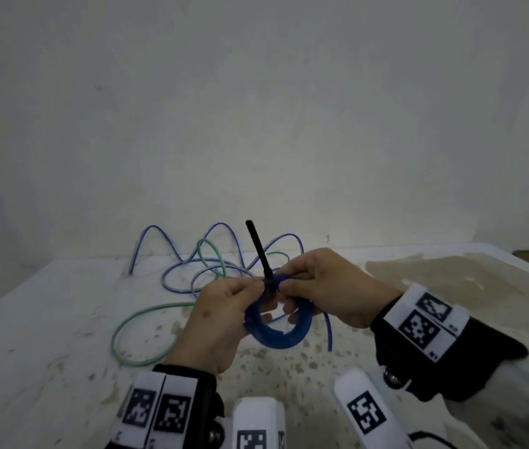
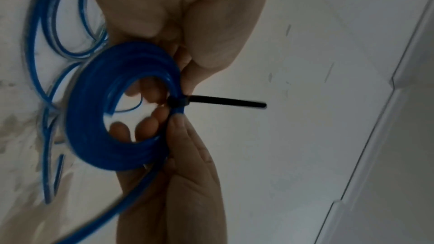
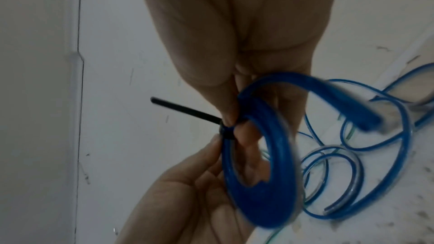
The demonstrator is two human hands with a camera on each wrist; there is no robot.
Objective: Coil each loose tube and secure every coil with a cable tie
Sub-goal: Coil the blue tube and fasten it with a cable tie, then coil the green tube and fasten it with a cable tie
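A blue tube wound into a tight coil (image 1: 276,333) hangs in the air between both hands, above the table. A black cable tie (image 1: 258,249) is looped round the top of the coil, and its tail sticks up and away. My left hand (image 1: 253,288) pinches the coil just left of the tie's head, with fingers through the ring. My right hand (image 1: 289,286) pinches it just right of the head. In the left wrist view the cable tie (image 2: 225,101) points out sideways from the coil (image 2: 94,136). One free end of the blue tube (image 1: 329,332) hangs below the right hand.
Loose blue tube (image 1: 153,227) and loose green tube (image 1: 159,307) lie tangled on the stained white table (image 1: 46,335), behind and to the left of my hands. A pale wall stands close behind the table. A brown patch (image 1: 434,270) covers the table's right side.
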